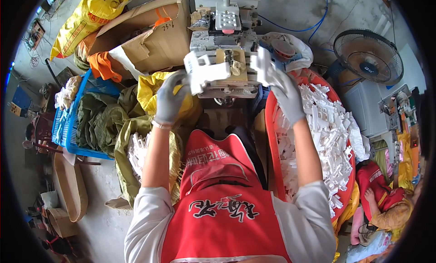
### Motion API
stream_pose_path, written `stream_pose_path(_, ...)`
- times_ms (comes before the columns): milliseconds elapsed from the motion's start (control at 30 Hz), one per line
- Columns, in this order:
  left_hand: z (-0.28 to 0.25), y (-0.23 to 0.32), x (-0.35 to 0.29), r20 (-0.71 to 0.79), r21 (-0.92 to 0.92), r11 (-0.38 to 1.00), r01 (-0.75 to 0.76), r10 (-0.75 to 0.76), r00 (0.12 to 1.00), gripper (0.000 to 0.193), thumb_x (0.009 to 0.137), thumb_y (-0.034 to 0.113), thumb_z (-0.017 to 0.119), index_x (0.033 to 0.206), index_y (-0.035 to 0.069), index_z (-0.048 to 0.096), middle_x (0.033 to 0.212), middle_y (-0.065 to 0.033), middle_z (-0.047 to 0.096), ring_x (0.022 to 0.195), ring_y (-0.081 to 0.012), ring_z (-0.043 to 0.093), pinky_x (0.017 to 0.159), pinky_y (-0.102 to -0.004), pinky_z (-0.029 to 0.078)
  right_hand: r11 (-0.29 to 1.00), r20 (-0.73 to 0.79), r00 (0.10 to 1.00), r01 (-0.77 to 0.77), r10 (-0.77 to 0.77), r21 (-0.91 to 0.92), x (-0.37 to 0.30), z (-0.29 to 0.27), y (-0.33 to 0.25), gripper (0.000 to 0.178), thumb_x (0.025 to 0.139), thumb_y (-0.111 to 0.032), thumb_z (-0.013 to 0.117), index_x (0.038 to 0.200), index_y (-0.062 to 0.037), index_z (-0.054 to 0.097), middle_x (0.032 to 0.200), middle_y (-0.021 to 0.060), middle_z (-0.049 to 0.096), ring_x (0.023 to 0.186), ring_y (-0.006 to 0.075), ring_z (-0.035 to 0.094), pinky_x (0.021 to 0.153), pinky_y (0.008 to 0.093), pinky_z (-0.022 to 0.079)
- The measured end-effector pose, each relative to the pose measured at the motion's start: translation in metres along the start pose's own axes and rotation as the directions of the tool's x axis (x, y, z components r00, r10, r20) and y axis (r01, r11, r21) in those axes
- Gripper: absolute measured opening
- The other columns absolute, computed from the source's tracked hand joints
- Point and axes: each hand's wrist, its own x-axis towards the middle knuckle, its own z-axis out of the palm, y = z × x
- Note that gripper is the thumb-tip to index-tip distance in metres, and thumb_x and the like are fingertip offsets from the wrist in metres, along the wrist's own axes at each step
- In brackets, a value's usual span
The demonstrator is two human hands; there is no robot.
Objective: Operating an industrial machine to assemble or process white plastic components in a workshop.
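Observation:
Both my hands wear grey gloves and are raised at a bench machine (234,34), one on each side of its front. My left hand (170,99) has its fingers closed on a white plastic part (206,73) with a cut-out frame shape. In my right hand (288,98) is another white plastic part (262,67), blurred and tilted upright. Between the two parts, a small wooden block (240,72) with a fixture on it sits on the machine. Exactly how many pieces each hand grips is hard to make out.
On my right stands a red tub (271,140) heaped with white plastic parts (318,136). To my left are an olive sack (122,145) of white parts, a blue basket (68,136) of dark cloth and a cardboard box (159,49). A fan (368,58) and another person (386,199) are farther right.

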Motion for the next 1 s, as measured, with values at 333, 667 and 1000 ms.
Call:
stream_pose_path(333, -0.112, -0.027, -0.166, -0.202, 0.187, 0.830, 0.526, -0.491, 0.847, 0.025, 0.084, 0.006, 0.064, 0.108, 0.003, 0.061, 0.104, -0.0087, 0.066, 0.090, -0.0158, 0.063, 0.082, -0.0291, 0.049, 0.910, 0.469, 0.876, 0.279, -0.110, -0.307, 0.056, 0.032, -0.004, 0.044, 0.084, -0.006, 0.057, 0.126, -0.0198, 0.056, 0.111, 0.0106, 0.056, 0.105, 0.0306, 0.054, 0.090, 0.0356, 0.044)
stream_pose_path(667, -0.163, -0.053, -0.274, -0.309, 0.256, 0.464, 0.848, -0.792, 0.526, 0.030, 0.090, 0.017, 0.058, 0.118, 0.007, 0.060, 0.105, -0.0079, 0.065, 0.082, -0.0141, 0.061, 0.071, -0.0253, 0.050, 0.901, 0.200, 0.963, -0.080, 0.180, -0.426, -0.046, -0.043, 0.054, 0.035, 0.094, -0.021, 0.051, 0.125, -0.0054, 0.053, 0.122, 0.0152, 0.056, 0.117, 0.0287, 0.051, 0.098, 0.0349, 0.039)
stream_pose_path(1000, -0.138, -0.052, -0.257, -0.147, 0.416, 0.642, 0.644, -0.651, 0.745, 0.032, 0.091, 0.012, 0.053, 0.122, 0.005, 0.057, 0.109, -0.0143, 0.065, 0.097, -0.0243, 0.063, 0.082, -0.0343, 0.050, 0.182, 0.081, 0.207, -0.538, 0.975, -0.823, -0.235, -0.024, 0.150, 0.040, 0.093, -0.031, 0.039, 0.122, -0.0080, 0.054, 0.133, 0.0156, 0.050, 0.118, 0.0338, 0.052, 0.097, 0.0429, 0.042)
